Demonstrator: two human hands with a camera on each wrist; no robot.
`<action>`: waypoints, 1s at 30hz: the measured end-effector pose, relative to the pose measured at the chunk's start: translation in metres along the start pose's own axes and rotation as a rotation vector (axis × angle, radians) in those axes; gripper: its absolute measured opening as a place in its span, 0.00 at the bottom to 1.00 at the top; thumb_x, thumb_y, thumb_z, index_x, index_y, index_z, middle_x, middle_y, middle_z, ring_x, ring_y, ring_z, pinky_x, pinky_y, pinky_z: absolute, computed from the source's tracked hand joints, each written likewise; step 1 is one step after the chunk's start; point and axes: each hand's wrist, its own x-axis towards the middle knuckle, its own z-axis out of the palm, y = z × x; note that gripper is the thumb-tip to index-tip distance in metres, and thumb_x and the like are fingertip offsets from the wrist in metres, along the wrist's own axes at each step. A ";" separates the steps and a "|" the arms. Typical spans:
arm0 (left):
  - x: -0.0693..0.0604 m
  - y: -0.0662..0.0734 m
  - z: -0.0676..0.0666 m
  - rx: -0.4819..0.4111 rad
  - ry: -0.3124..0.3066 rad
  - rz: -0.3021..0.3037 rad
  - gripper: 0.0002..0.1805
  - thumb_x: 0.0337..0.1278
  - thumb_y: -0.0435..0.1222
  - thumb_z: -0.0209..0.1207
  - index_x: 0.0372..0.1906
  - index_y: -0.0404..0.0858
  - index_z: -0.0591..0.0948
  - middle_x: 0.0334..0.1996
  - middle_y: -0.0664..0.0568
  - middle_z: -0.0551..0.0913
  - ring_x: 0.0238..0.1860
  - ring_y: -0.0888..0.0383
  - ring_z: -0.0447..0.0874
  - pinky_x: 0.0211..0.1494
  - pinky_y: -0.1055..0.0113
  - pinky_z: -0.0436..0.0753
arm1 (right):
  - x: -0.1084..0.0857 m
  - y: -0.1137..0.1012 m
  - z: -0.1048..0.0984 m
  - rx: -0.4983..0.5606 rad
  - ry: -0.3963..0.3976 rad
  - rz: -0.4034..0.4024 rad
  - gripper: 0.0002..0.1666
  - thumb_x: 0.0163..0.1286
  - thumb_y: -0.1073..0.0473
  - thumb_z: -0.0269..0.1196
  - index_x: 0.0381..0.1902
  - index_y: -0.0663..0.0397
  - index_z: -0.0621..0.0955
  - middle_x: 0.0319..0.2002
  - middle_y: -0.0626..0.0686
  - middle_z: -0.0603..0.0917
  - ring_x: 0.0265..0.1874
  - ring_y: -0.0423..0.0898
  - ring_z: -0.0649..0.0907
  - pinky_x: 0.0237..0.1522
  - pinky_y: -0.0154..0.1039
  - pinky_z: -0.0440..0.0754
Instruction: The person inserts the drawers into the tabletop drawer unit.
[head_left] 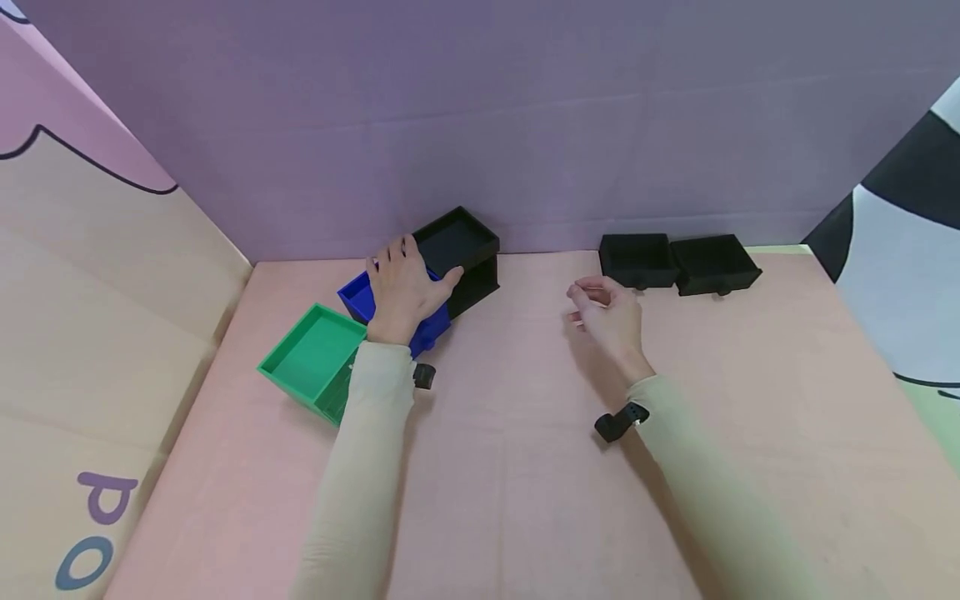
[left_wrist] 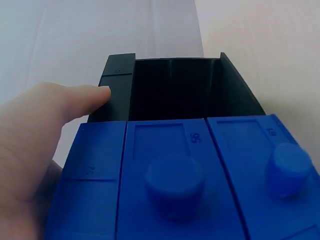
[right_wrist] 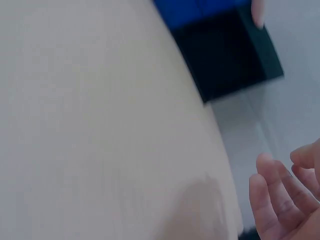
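My left hand [head_left: 405, 292] lies over the blue drawer unit [head_left: 427, 331] and reaches the black unit behind it, fingers spread. In the left wrist view its thumb touches the black casing [left_wrist: 116, 97], beside an empty opening; two blue drawer fronts [left_wrist: 175, 175] with round knobs are nearer. A black tray [head_left: 457, 237] sits atop the black unit. The green drawer unit [head_left: 315, 354] stands left of the left forearm. Bent loosely and holding nothing, my right hand [head_left: 611, 321] hovers near two black drawers [head_left: 637, 260] [head_left: 716, 265]. Its fingers [right_wrist: 285, 195] show in the right wrist view.
A pink cloth [head_left: 502, 467] covers the table. A purple-grey backdrop [head_left: 562, 150] rises along the rear edge, and a patterned cloth [head_left: 90, 333] stands at the left side. Both wrists carry small black cameras.
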 end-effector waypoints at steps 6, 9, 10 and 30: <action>0.000 0.000 0.006 -0.024 0.068 0.006 0.57 0.65 0.67 0.58 0.83 0.31 0.58 0.82 0.35 0.64 0.82 0.34 0.59 0.85 0.37 0.54 | 0.011 0.015 -0.030 -0.096 0.073 0.081 0.26 0.82 0.47 0.60 0.65 0.59 0.81 0.58 0.63 0.87 0.33 0.40 0.90 0.35 0.22 0.84; -0.001 -0.001 0.008 -0.029 0.112 0.023 0.58 0.64 0.68 0.59 0.83 0.31 0.59 0.80 0.34 0.66 0.80 0.34 0.63 0.84 0.37 0.58 | 0.015 0.022 -0.042 -0.118 0.114 0.099 0.27 0.81 0.47 0.60 0.66 0.60 0.80 0.58 0.64 0.87 0.29 0.33 0.87 0.32 0.20 0.82; -0.001 -0.002 0.009 -0.028 0.123 0.030 0.58 0.63 0.69 0.59 0.83 0.31 0.59 0.79 0.34 0.67 0.79 0.34 0.64 0.83 0.37 0.59 | 0.015 0.024 -0.045 -0.121 0.127 0.107 0.27 0.81 0.48 0.60 0.66 0.61 0.80 0.57 0.64 0.87 0.28 0.33 0.87 0.32 0.20 0.82; -0.009 0.000 0.016 0.011 0.096 0.048 0.59 0.63 0.72 0.55 0.83 0.33 0.59 0.80 0.34 0.66 0.80 0.33 0.62 0.84 0.36 0.55 | 0.038 0.064 -0.071 0.012 0.180 0.237 0.28 0.77 0.42 0.66 0.61 0.57 0.76 0.31 0.41 0.85 0.17 0.33 0.86 0.23 0.30 0.86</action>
